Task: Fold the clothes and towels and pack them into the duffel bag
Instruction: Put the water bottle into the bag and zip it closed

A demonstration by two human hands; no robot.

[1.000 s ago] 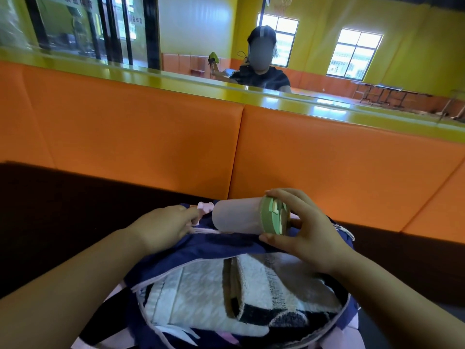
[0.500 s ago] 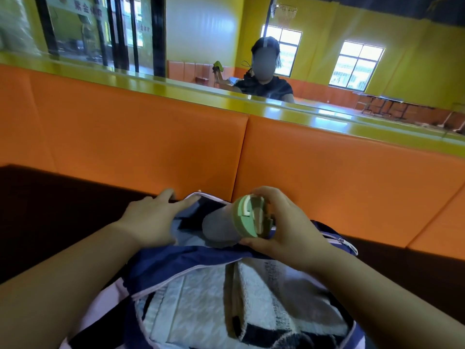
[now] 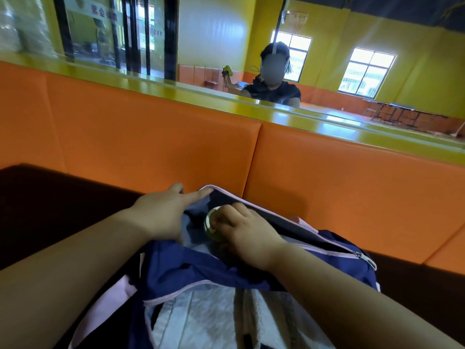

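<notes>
My right grip (image 3: 247, 233) was curled round the lid end of the bottle (image 3: 210, 226), while my left grip (image 3: 161, 212), fingers straight, spread the rim of the pocket (image 3: 226, 197). The bottle sat mostly sunk in that far pocket of the bag (image 3: 339, 263), long axis slanting down into it, green lid up toward me. I judged it stiff, smooth and light, best held at the lid. The soft folded towels (image 3: 201, 313) lay in the nearer compartment.

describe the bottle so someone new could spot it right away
In front of the orange padded backrest sits a navy duffel bag with pink trim. In its far pocket, held open by the left hand, the right hand grips the bottle. Its round green lid sets it apart from the folded towels nearer the camera.
</notes>
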